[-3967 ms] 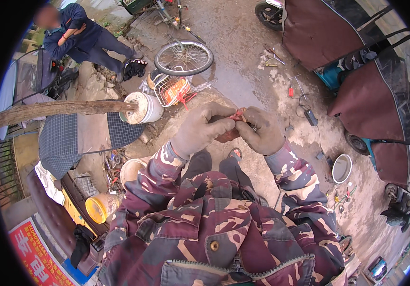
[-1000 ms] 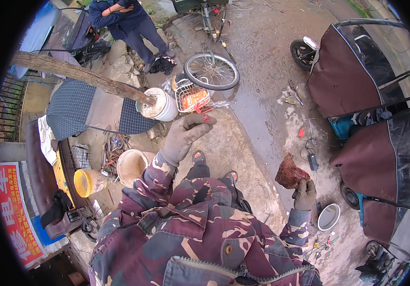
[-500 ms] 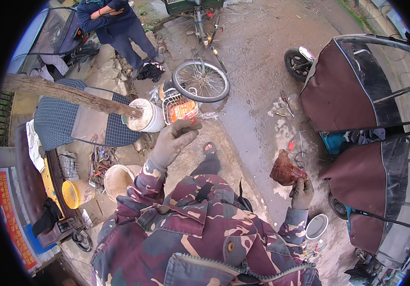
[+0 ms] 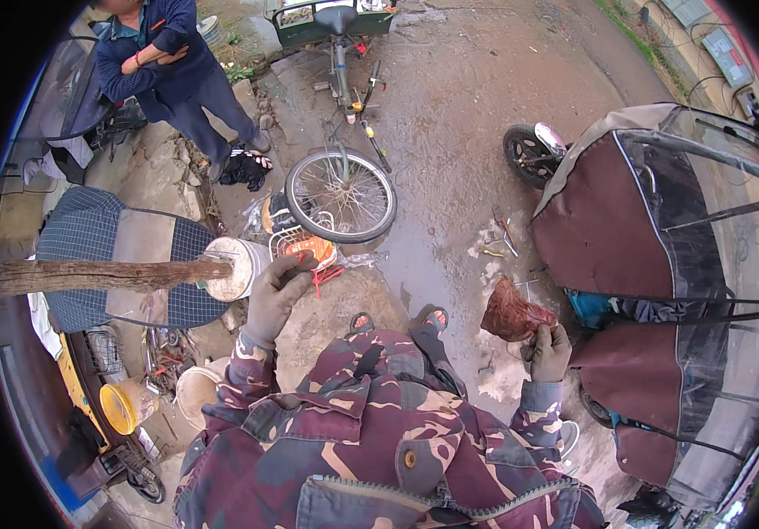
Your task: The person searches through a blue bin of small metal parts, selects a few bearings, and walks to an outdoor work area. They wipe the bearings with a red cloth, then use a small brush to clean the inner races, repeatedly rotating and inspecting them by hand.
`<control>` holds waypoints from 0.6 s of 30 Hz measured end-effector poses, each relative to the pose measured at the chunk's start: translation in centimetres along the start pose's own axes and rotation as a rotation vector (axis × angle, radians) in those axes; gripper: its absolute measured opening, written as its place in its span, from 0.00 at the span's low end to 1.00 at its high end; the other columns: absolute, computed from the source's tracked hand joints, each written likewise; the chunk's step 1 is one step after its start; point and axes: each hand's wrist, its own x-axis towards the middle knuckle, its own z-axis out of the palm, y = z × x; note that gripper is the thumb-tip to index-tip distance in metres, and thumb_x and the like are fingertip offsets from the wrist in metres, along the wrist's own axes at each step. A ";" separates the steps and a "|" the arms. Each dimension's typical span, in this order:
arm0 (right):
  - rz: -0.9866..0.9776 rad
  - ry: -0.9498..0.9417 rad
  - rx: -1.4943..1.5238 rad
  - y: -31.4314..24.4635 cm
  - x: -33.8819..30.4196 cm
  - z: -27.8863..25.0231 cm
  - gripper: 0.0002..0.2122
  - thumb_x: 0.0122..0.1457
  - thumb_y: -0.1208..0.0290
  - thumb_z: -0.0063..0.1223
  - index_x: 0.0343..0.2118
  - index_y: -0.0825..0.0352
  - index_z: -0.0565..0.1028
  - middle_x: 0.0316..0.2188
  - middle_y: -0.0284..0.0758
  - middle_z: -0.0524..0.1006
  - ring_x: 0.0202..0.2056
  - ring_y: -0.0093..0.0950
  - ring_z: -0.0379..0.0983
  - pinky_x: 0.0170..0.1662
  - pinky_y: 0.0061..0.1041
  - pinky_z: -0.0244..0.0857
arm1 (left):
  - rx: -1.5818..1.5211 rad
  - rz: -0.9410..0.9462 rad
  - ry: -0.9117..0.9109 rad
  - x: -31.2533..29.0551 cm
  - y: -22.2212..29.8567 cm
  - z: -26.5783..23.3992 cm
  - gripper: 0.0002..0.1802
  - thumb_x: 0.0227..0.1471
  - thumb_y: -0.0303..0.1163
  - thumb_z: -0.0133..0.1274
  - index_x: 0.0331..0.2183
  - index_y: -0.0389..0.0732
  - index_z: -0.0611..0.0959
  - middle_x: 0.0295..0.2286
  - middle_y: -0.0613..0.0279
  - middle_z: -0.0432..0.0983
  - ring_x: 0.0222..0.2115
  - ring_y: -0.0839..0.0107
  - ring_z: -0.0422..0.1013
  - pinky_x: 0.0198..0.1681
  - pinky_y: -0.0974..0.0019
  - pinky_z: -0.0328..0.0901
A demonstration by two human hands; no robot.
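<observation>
My right hand [image 4: 547, 353], in a grey work glove, pinches one end of a crumpled reddish-brown, thin bag-like piece [image 4: 513, 310], which sticks out to the left of the fingers. My left hand [image 4: 275, 304], gloved the same way, is raised with thumb and fingertips pressed together. A small red bit shows at those fingertips; what it is I cannot make out. Beyond the left hand lie a white wire basket [image 4: 287, 240] with an orange package [image 4: 313, 248] in it and a bright red thing [image 4: 328, 277] beside it.
A tricycle's front wheel [image 4: 340, 196] stands ahead. A wooden post [image 4: 106, 276] reaches to a white bucket [image 4: 231, 269] at left; yellow [image 4: 122, 408] and pale [image 4: 198, 397] buckets stand nearer. A covered maroon vehicle [image 4: 600, 212] fills the right. A person [image 4: 168, 75] stands with folded arms.
My view has shifted, and both my feet now show. The left hand sits lower and further left in the picture, still pinched. My right hand keeps hold of the reddish-brown piece.
</observation>
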 end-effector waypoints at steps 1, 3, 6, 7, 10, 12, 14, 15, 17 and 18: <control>-0.047 -0.031 -0.033 -0.6 1.8 0.6 0.10 0.72 0.66 0.55 0.39 0.69 0.78 0.21 0.26 0.73 0.16 0.13 0.63 0.18 0.17 0.57 | -0.004 -0.013 0.025 1.0 0.0 0.3 0.24 0.64 0.24 0.58 0.59 0.28 0.75 0.52 0.48 0.81 0.54 0.63 0.78 0.59 0.62 0.71; -0.064 -0.091 -0.026 -1.6 5.7 1.8 0.10 0.72 0.66 0.55 0.38 0.69 0.77 0.21 0.26 0.73 0.16 0.14 0.64 0.18 0.18 0.57 | 0.007 -0.007 0.053 3.3 -0.4 1.0 0.24 0.64 0.24 0.58 0.59 0.28 0.75 0.52 0.48 0.81 0.53 0.63 0.78 0.59 0.62 0.71; -0.063 -0.125 -0.045 -2.5 12.0 3.2 0.09 0.71 0.67 0.56 0.37 0.68 0.77 0.20 0.26 0.72 0.15 0.14 0.64 0.18 0.18 0.57 | 0.014 0.018 0.091 7.6 -1.4 2.9 0.23 0.64 0.26 0.58 0.58 0.29 0.77 0.51 0.50 0.82 0.52 0.65 0.78 0.59 0.63 0.71; -0.062 -0.135 -0.056 -2.6 14.4 3.7 0.09 0.71 0.67 0.56 0.36 0.68 0.76 0.20 0.26 0.72 0.15 0.14 0.64 0.18 0.18 0.57 | 0.016 0.025 0.108 9.2 -1.8 3.7 0.23 0.64 0.26 0.59 0.58 0.29 0.77 0.51 0.50 0.82 0.52 0.65 0.78 0.59 0.63 0.71; -0.102 -0.192 -0.070 -2.7 22.9 5.2 0.10 0.71 0.68 0.56 0.35 0.68 0.76 0.19 0.26 0.72 0.15 0.14 0.63 0.18 0.18 0.57 | 0.010 0.064 0.181 15.3 -3.2 7.2 0.24 0.64 0.27 0.59 0.58 0.29 0.78 0.50 0.50 0.83 0.51 0.65 0.79 0.58 0.63 0.71; -0.129 -0.260 -0.074 -2.1 29.4 6.2 0.10 0.71 0.68 0.56 0.33 0.68 0.75 0.19 0.27 0.72 0.15 0.14 0.64 0.18 0.19 0.57 | 0.050 0.117 0.223 19.8 -4.3 10.3 0.24 0.64 0.28 0.59 0.59 0.29 0.77 0.50 0.49 0.83 0.51 0.65 0.79 0.58 0.63 0.71; -0.137 -0.333 -0.059 -2.4 36.2 7.1 0.11 0.71 0.68 0.56 0.32 0.68 0.75 0.18 0.27 0.72 0.15 0.14 0.65 0.18 0.19 0.57 | -0.049 0.096 0.280 24.6 -5.2 14.5 0.24 0.65 0.29 0.58 0.59 0.30 0.77 0.50 0.49 0.83 0.49 0.64 0.80 0.57 0.61 0.72; -0.132 -0.351 -0.136 -2.8 39.6 7.7 0.11 0.70 0.69 0.56 0.31 0.69 0.75 0.18 0.28 0.73 0.16 0.14 0.66 0.18 0.19 0.57 | -0.091 0.103 0.308 27.2 -5.4 16.8 0.24 0.65 0.29 0.58 0.59 0.30 0.78 0.50 0.49 0.83 0.49 0.64 0.80 0.57 0.60 0.72; -0.173 -0.406 -0.182 -3.3 45.2 8.7 0.11 0.70 0.69 0.57 0.31 0.70 0.76 0.18 0.28 0.73 0.16 0.14 0.66 0.19 0.20 0.57 | -0.155 0.020 0.291 30.9 -5.3 20.4 0.24 0.63 0.25 0.58 0.59 0.28 0.76 0.50 0.49 0.83 0.50 0.64 0.79 0.57 0.62 0.72; -0.214 -0.470 -0.213 -4.5 48.2 8.6 0.11 0.69 0.69 0.57 0.31 0.70 0.77 0.18 0.28 0.73 0.16 0.14 0.66 0.19 0.21 0.57 | -0.116 0.037 0.277 32.5 -5.2 22.2 0.25 0.64 0.26 0.58 0.59 0.28 0.75 0.51 0.48 0.82 0.50 0.63 0.79 0.58 0.60 0.72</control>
